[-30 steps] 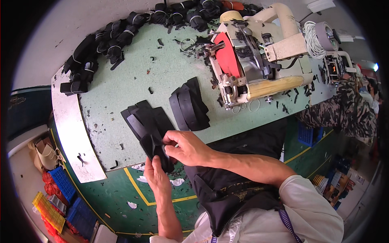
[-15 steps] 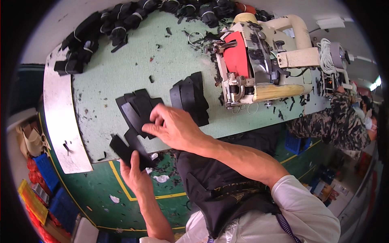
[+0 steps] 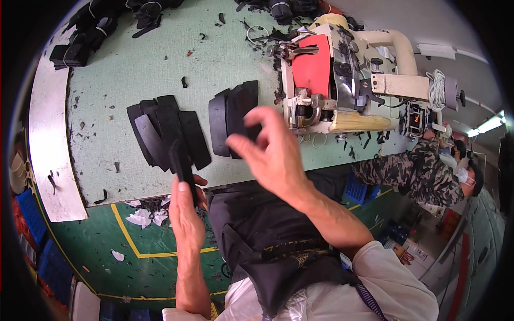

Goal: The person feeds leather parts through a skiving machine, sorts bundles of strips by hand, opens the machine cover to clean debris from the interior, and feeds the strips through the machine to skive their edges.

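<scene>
My left hand [image 3: 187,214] is closed around black flat strips [image 3: 183,160] at the table's front edge, thumb on the near face. They are turned almost edge-on, so I cannot tell how many there are. My right hand [image 3: 276,155] is held over the table with thumb and fingers apart and nothing between them. Beyond its fingertips lies a fanned pile of black strips [image 3: 218,120], partly hidden by the hand. A second, wider pile of black strips [image 3: 144,131] is spread to the left, just beyond the held ones.
A cream machine [image 3: 385,83] with a red plate [image 3: 310,67] stands on the table's right. Tied black bundles [image 3: 147,16] line the back. A pale metal strip [image 3: 48,134] edges the left side. A person in camouflage [image 3: 412,166] sits farther right. Scraps litter the green floor [image 3: 160,278].
My right hand has moved right, from the left pile to the right one. My left hand has turned the held strips from face-on to nearly edge-on. The whole view has shifted.
</scene>
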Demonstrator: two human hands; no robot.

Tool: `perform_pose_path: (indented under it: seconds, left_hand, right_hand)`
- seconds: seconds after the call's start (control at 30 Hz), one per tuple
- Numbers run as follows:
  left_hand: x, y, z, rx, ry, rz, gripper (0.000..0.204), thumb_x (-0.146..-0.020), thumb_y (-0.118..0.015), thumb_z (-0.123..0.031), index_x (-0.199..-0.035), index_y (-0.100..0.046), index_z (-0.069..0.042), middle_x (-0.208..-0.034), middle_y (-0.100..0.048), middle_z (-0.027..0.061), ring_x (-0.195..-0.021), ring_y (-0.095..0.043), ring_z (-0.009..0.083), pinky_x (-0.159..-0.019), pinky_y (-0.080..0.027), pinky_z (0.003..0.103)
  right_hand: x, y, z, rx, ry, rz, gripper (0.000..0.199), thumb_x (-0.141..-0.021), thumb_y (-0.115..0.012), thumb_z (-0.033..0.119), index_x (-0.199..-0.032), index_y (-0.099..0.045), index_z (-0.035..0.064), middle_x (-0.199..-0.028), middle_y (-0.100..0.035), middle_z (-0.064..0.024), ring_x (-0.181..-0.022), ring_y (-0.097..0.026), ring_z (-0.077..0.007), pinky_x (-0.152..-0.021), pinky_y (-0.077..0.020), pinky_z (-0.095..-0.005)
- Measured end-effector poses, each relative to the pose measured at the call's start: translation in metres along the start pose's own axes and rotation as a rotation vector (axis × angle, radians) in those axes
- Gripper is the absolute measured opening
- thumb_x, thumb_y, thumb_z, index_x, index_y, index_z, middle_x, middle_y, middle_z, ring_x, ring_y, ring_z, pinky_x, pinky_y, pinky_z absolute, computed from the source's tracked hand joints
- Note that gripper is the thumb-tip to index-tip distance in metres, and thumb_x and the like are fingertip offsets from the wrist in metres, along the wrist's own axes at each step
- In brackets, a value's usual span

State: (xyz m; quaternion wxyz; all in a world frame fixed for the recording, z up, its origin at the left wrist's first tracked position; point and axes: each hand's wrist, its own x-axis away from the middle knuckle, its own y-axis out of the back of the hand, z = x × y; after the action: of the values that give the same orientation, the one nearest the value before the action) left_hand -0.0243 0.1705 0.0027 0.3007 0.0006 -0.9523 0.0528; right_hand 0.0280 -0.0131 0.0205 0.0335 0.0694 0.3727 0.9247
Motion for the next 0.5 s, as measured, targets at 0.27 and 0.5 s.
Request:
perform_pose_path:
  seconds: [0.27, 0.5]
  left_hand:
    - [0.011, -0.004, 0.008, -0.219, -0.089, 0.065, 0.045, -0.104, -0.034, -0.030, -0.129, -0.050, 0.003, -0.097, -0.056, 0.0085, -0.084, -0.051, 0.0142, -0.073, -0.043, 0.028]
    - [0.014, 0.001, 0.006, -0.177, -0.009, 0.074, 0.041, -0.103, -0.037, -0.030, -0.118, -0.056, 0.004, -0.084, -0.058, 0.0060, -0.079, -0.052, 0.0127, -0.071, -0.043, 0.027]
  right_hand:
    - [0.022, -0.028, 0.020, -0.663, -0.381, 0.549, 0.027, -0.085, -0.073, 0.017, -0.094, -0.057, -0.0017, -0.080, -0.063, -0.0060, -0.070, -0.062, -0.0105, -0.060, -0.0495, -0.0246]
    - [0.023, -0.029, 0.020, -0.666, -0.418, 0.582, 0.015, -0.088, -0.067, 0.009, -0.093, -0.059, -0.0029, -0.080, -0.064, -0.0075, -0.068, -0.062, -0.0122, -0.061, -0.0504, -0.0266]
